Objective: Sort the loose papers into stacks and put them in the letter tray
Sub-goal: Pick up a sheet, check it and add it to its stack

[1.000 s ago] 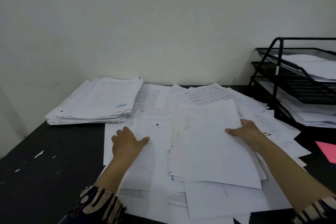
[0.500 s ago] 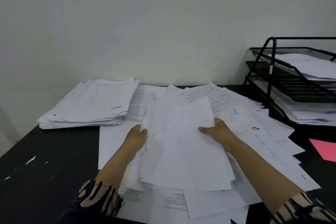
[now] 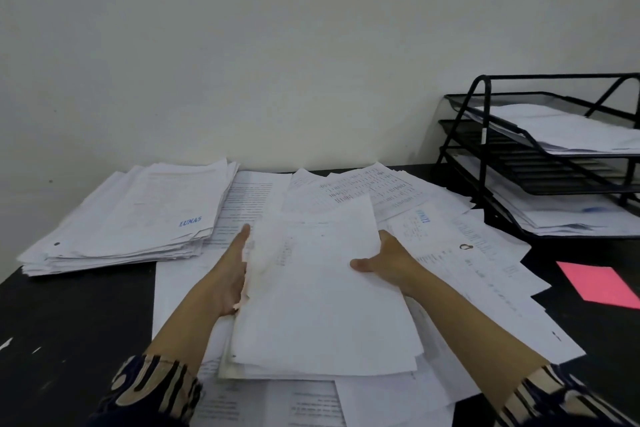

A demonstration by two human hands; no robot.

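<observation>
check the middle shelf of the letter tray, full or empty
Empty: the middle shelf shows bare black mesh, while papers lie on the shelves above and below.

- A plain off-white wall [image 3: 311,45] fills the upper half, evenly and softly lit.
- A black bench [image 3: 69,329] meets it below (its surface shows white scuffs near the left edge).

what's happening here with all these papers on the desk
A person is squaring up a bundle of sheets between both hands: left hand flat against its left edge, right hand holding the right edge. Loose papers lie spread beneath, a sorted stack sits at left, and the letter tray already holds paper.
</observation>
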